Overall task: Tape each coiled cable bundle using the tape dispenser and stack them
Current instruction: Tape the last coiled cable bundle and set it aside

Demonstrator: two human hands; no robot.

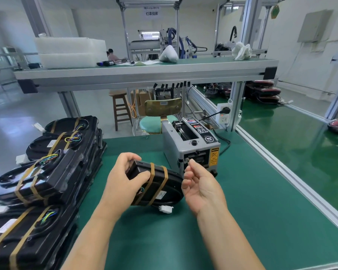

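Stool: plain wooden stool (119,108) under the far shelf, from where I'm watching.
Chair: teal round seat, brassy backrest (163,107), just right of the stool.
Upper shelf (144,72): stacked white foam trays (68,52) at left, crumpled white cloth (242,50) at right, a white cone-ish shade (168,54) between them.
Power strip (223,114): white, mounted on the frame post, black plug in, little red light on.
Back right: red-and-black lamp housings (265,91), stacked up.

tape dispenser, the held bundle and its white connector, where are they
tape dispenser (191,148): head view, grey top by the knob.
held bundle (172,184): head view, black cover right of the tape bands.
white connector (165,209): head view, plug body.
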